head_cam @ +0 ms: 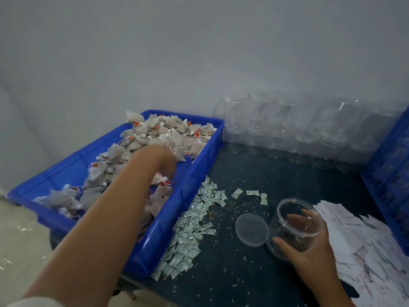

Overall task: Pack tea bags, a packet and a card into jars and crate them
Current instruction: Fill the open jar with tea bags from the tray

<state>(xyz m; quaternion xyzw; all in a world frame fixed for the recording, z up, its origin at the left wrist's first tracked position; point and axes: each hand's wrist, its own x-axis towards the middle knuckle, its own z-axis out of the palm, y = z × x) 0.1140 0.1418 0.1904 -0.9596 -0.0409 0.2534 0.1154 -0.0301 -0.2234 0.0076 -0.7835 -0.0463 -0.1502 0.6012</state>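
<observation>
A blue tray [199, 165] on the left holds a heap of grey tea bags [152, 131] with red tags. My left hand [163, 160] reaches down into that heap, its fingers curled among the bags and partly hidden. My right hand [309, 247] grips an open clear jar [296, 224] tilted on the dark table. The jar's clear lid [251, 229] lies flat just left of it. Small green-and-white packets [194, 227] are strewn beside the tray. White cards [367, 247] are piled at the right.
Stacked empty clear jars [287, 127] line the wall at the back. A blue crate [391, 182] stands at the far right edge. Loose crumbs dot the dark table top [276, 173].
</observation>
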